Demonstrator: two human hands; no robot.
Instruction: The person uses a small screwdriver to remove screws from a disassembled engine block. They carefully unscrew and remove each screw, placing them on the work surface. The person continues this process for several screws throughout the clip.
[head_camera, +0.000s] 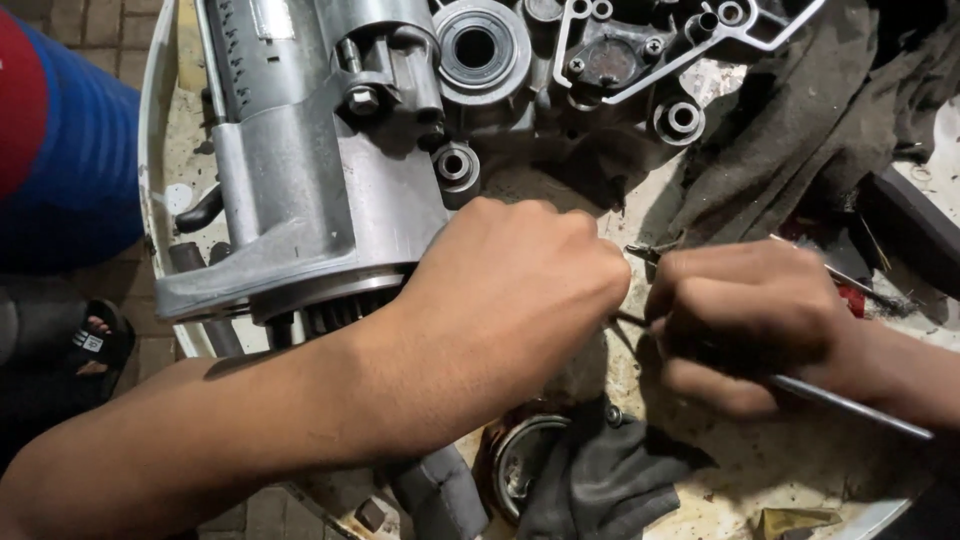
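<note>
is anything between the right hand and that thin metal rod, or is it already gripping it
Nothing visible stands between them: the right hand is closed around the thin metal rod, whose free end sticks out past the wrist. The left hand, fisted, sits just beside it.

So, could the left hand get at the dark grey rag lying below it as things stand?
Probably yes. The left hand is closed into a fist just above the dark grey rag, with nothing lying between them. It would first have to let go of whatever it grips; what that is cannot be seen.
</note>
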